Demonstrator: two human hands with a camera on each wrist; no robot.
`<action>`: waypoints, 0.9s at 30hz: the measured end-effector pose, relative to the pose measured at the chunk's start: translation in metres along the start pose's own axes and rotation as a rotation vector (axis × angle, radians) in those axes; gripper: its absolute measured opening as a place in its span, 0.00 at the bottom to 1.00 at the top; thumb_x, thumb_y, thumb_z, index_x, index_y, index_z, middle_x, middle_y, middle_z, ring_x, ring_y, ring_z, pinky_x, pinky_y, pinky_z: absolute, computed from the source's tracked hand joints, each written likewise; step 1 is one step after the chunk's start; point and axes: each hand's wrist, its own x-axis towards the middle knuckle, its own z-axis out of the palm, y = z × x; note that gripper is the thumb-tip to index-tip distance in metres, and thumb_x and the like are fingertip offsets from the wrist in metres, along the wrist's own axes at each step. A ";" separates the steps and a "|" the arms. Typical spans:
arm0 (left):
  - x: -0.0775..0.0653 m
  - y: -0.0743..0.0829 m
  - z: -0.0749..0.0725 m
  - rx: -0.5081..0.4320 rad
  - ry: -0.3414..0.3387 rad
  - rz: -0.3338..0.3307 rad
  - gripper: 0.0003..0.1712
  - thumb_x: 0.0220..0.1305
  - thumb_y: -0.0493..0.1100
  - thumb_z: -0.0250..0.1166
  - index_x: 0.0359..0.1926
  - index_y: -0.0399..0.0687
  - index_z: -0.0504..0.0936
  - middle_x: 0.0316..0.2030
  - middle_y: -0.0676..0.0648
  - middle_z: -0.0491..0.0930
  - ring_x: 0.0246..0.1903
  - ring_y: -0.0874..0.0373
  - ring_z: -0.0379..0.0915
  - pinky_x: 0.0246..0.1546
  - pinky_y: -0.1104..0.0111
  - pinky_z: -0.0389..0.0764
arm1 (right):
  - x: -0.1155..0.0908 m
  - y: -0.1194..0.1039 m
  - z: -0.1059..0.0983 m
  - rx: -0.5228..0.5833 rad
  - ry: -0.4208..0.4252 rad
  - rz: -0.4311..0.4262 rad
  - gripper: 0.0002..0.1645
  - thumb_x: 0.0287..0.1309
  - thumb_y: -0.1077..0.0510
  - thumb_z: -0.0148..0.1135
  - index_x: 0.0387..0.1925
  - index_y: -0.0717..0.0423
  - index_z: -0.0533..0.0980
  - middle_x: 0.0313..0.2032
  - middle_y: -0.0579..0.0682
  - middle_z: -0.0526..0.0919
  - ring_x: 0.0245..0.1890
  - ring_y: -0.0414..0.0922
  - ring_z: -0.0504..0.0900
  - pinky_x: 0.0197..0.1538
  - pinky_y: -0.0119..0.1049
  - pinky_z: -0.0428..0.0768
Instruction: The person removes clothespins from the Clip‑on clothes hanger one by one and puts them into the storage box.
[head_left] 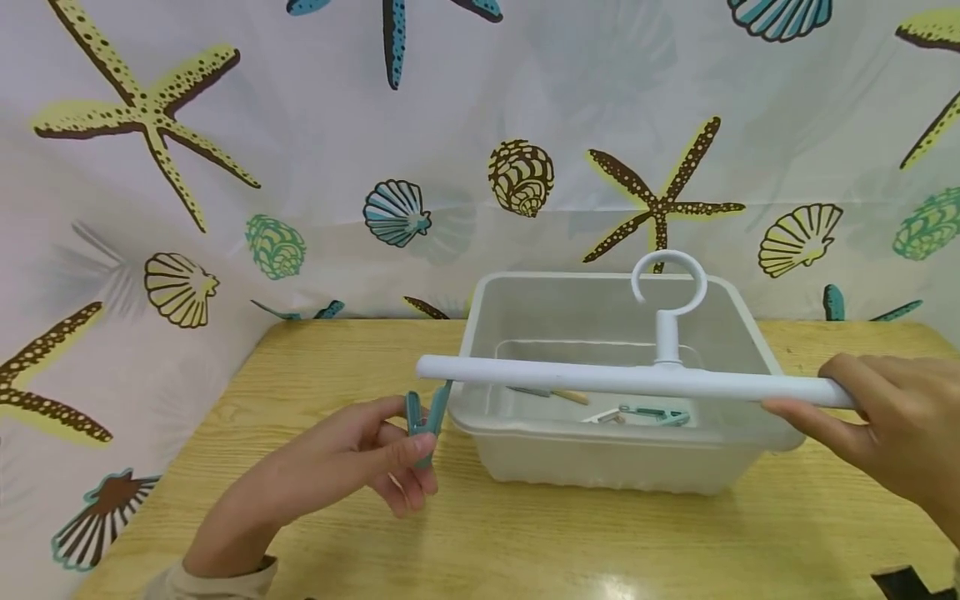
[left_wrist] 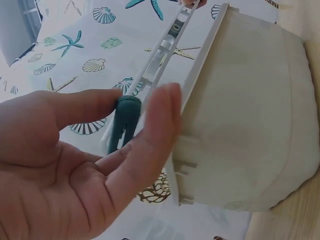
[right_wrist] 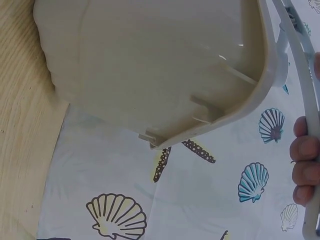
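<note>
My right hand (head_left: pixel 885 425) grips the right end of a white hanger bar (head_left: pixel 622 379) with a ring hook (head_left: pixel 669 283), held level over a translucent plastic bin (head_left: pixel 738 333). The bar (right_wrist: pixel 300 55) runs past my fingers (right_wrist: pixel 304 165) in the right wrist view. My left hand (head_left: pixel 375 462) pinches a teal clothespin (head_left: pixel 423 417) between thumb and fingers, just under the bar's left end. The clothespin (left_wrist: pixel 125 122) stands upright next to the bar (left_wrist: pixel 160 57). More clothespins (head_left: pixel 645 414) lie inside the bin.
The bin (left_wrist: pixel 250 120) stands on a light wooden table (head_left: pixel 525 542). A curtain printed with shells and starfish (head_left: pixel 300 167) hangs behind and to the left. A dark object (head_left: pixel 903 583) shows at the bottom right corner.
</note>
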 end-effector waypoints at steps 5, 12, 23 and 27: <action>0.003 -0.004 0.000 -0.089 0.002 0.044 0.15 0.75 0.44 0.50 0.51 0.35 0.63 0.40 0.37 0.79 0.34 0.47 0.82 0.36 0.54 0.82 | -0.002 0.001 0.001 -0.003 0.002 0.005 0.44 0.63 0.25 0.40 0.13 0.58 0.68 0.07 0.45 0.63 0.08 0.36 0.52 0.12 0.30 0.48; 0.003 -0.004 -0.002 -0.136 0.073 0.054 0.20 0.75 0.44 0.50 0.58 0.36 0.61 0.45 0.34 0.77 0.36 0.47 0.81 0.37 0.52 0.82 | -0.003 0.001 0.001 0.011 -0.007 0.012 0.44 0.62 0.25 0.41 0.13 0.58 0.68 0.07 0.45 0.64 0.08 0.36 0.52 0.12 0.29 0.49; -0.001 0.000 -0.004 -0.162 0.046 0.046 0.18 0.75 0.45 0.51 0.51 0.31 0.68 0.35 0.39 0.79 0.28 0.54 0.76 0.30 0.61 0.81 | -0.001 -0.003 0.001 0.077 0.022 0.004 0.42 0.61 0.25 0.44 0.13 0.57 0.69 0.08 0.41 0.63 0.10 0.32 0.52 0.13 0.27 0.49; -0.001 -0.002 -0.007 -0.179 -0.013 0.073 0.17 0.75 0.41 0.51 0.53 0.29 0.68 0.35 0.40 0.82 0.29 0.55 0.78 0.31 0.62 0.81 | -0.001 -0.003 0.002 0.106 0.061 -0.001 0.41 0.61 0.26 0.46 0.14 0.56 0.69 0.09 0.39 0.60 0.11 0.31 0.51 0.13 0.27 0.48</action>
